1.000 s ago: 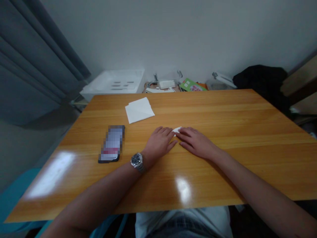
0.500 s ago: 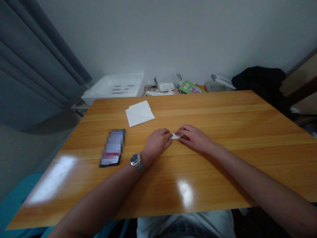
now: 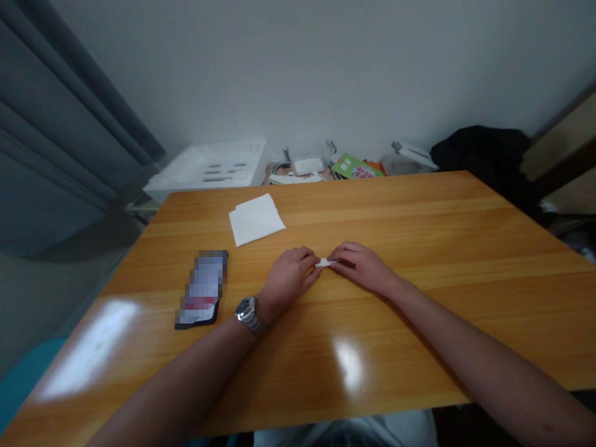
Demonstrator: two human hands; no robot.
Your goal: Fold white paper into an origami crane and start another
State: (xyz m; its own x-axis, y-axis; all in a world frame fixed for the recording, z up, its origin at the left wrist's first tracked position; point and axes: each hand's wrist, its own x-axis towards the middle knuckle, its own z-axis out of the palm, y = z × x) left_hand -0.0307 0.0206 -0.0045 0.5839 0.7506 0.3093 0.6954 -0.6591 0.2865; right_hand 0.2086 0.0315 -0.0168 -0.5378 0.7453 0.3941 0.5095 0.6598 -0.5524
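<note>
At the centre of the frame, the left hand (image 3: 285, 280) and right hand (image 3: 362, 268) met fingertip to fingertip. Both pinched a small folded white paper (image 3: 325, 263) low over the wooden table (image 3: 419, 236). A phone (image 3: 202, 288) lay to their left, with white paper sheets (image 3: 255, 219) above it.

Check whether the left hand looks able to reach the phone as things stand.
Probably yes: the phone lies flat on the table beside the left hand, with nothing between them. That hand is busy, though, pinching the small folded paper together with the right hand.
</note>
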